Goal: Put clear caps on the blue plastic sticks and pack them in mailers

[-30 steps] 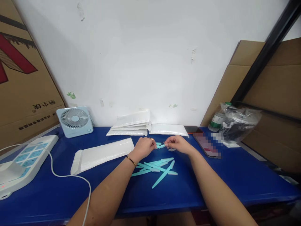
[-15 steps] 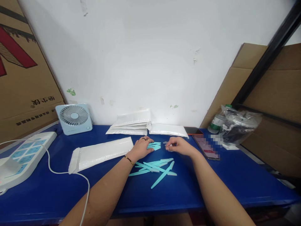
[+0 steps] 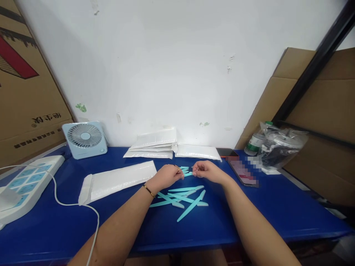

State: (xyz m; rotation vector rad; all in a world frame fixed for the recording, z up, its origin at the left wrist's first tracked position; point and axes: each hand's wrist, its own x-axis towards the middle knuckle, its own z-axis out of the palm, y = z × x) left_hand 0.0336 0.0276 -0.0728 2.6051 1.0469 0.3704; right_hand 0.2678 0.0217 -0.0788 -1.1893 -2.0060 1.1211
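Observation:
Between my two hands is a slim turquoise eyebrow razor [image 3: 188, 174]. My right hand [image 3: 207, 172] pinches its right end with thumb and fingertips. My left hand [image 3: 166, 176], wearing a ring and a bracelet, is closed on the other end, and its fingers partly hide it. Just behind my fingers lie several more turquoise razors [image 3: 184, 168], side by side and partly covered. Nearer the front edge is a loose, crossed pile of razors [image 3: 180, 197] with pale covers at their blade ends.
Left of my hands lies a white padded mailer [image 3: 119, 181]; more mailers [image 3: 155, 144] are stacked by the wall. A blue fan [image 3: 85, 139], a power strip [image 3: 30, 184] and its white cable stand left. Right are a phone [image 3: 242, 173], a bottle [image 3: 253, 144] and a plastic-wrapped item [image 3: 281, 147].
My left hand has gone from lying over the row of razors to a closed pinch. My right hand has moved a little left, up to the razor's end.

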